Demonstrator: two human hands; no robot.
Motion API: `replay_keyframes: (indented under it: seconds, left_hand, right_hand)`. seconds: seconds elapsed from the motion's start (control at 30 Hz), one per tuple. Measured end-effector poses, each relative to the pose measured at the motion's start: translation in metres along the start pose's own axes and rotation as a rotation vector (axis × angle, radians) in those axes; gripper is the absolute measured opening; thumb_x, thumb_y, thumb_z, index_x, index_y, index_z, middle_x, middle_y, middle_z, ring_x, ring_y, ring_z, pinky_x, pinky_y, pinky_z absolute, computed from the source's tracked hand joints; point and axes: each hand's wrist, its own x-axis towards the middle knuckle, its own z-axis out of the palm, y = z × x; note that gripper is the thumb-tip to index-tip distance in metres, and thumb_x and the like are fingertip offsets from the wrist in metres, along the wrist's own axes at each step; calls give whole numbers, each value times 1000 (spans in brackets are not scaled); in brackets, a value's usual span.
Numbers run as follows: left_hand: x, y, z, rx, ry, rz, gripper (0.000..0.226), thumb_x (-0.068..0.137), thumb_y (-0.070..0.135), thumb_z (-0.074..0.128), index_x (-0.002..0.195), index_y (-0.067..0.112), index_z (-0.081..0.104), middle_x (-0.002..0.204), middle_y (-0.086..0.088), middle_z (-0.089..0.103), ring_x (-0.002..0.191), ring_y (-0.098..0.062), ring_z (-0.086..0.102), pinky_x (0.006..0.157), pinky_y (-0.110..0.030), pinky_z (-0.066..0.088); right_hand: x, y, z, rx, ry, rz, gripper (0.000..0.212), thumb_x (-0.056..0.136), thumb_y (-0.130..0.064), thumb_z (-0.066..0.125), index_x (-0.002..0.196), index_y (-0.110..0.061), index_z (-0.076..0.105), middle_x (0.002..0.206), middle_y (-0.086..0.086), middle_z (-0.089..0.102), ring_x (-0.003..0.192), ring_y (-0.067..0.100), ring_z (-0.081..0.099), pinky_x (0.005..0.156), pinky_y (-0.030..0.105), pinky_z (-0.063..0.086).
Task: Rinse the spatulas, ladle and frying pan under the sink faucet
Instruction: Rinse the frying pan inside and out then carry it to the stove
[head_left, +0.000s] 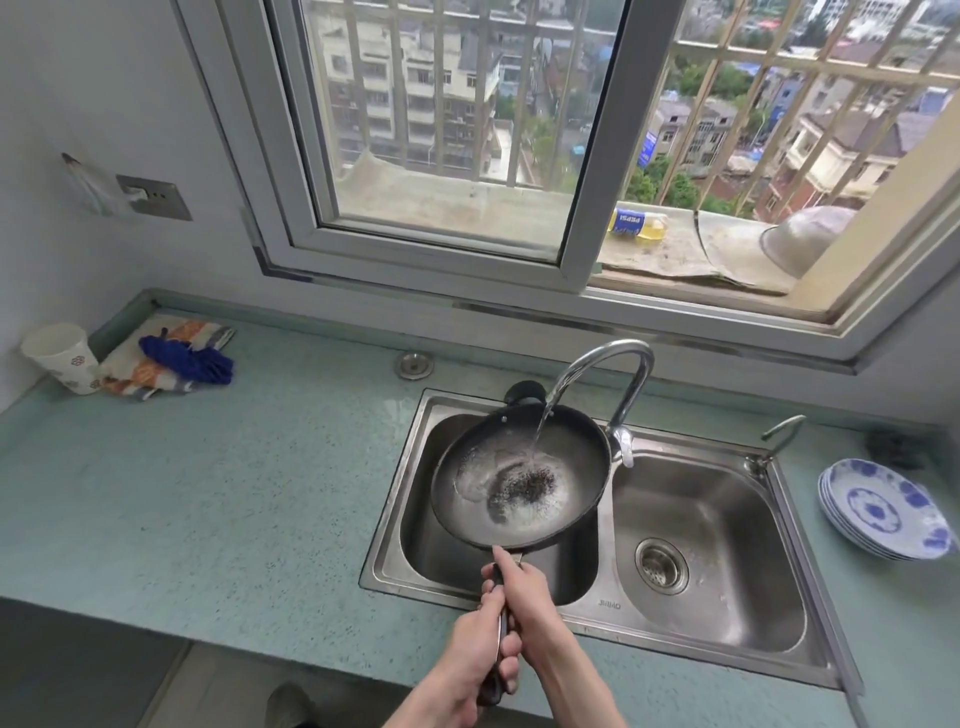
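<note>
A black frying pan (519, 473) hangs over the left basin of the steel double sink (691, 613). Water runs from the curved faucet (618, 364) into the pan and pools foamy at its bottom. My right hand (522, 584) grips the pan's handle close to the pan, with one finger stretched along it toward the rim. My left hand (480, 649) grips the same handle farther back. No spatulas or ladle show in this view.
A stack of blue-and-white plates (883, 512) sits right of the sink. At the counter's far left stand a paper cup (60, 358) and a folded cloth (166, 358) with a blue scrubber. A small second tap (779, 434) rises behind the right basin.
</note>
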Motion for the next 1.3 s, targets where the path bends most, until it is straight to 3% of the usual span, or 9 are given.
replay_keyframes:
  seconds: [0.17,0.33,0.47,0.63,0.83,0.97,1.17,1.3]
  left_hand:
    - [3,-2,-1,74,27,30,53,109,35,43,63,8,46,46,-10,43,31,-21,44,35,-25,42]
    - [-1,1,-2,183,66,63,42,109,31,43,75,6,45,45,-10,44,29,-19,43,33,-22,37]
    - [-3,0,0,226,102,117,46,109,28,42,68,9,41,42,-9,41,28,-19,40,33,-20,33]
    - [4,-8,1,261,96,123,53,108,32,43,61,8,45,44,-11,45,30,-20,42,36,-22,34]
    - [-3,-6,3,343,87,166,53,109,33,41,67,4,54,40,-2,49,29,-11,45,34,-21,35]
    - [3,-8,3,214,77,146,57,107,35,48,59,4,53,44,-11,48,30,-20,43,35,-20,33]
    - [18,-18,-5,90,77,87,73,104,44,51,39,11,50,45,-13,43,33,-21,42,39,-24,33]
    - [22,-26,-8,159,71,131,77,106,44,46,37,10,51,43,-14,45,33,-23,45,41,-26,35]
  right_hand:
    - [-2,3,2,58,-38,42,25,103,-16,58,87,2,60,56,9,53,42,16,49,42,22,43]
    - [-5,2,2,159,-126,104,26,104,-20,57,90,2,59,58,8,51,42,16,48,40,22,42]
    - [-1,4,7,250,-157,132,29,104,-23,59,84,-2,56,54,5,45,38,14,44,41,23,43]
    - [0,6,3,205,-118,73,26,102,-11,57,77,-3,55,52,6,44,36,16,42,41,23,40]
    - [-8,8,-5,88,-93,-31,24,101,-7,56,77,-3,55,55,10,45,42,19,43,43,24,39]
    - [-10,2,-6,8,-90,-79,23,99,-7,57,76,-4,55,56,10,47,43,19,43,44,25,39]
    - [-13,-3,-1,-199,-52,-209,16,74,-22,66,66,-11,57,60,11,56,58,24,49,57,35,43]
    - [-15,2,-2,-146,-65,-168,21,92,-9,62,73,-8,53,60,11,50,51,21,45,48,28,41]
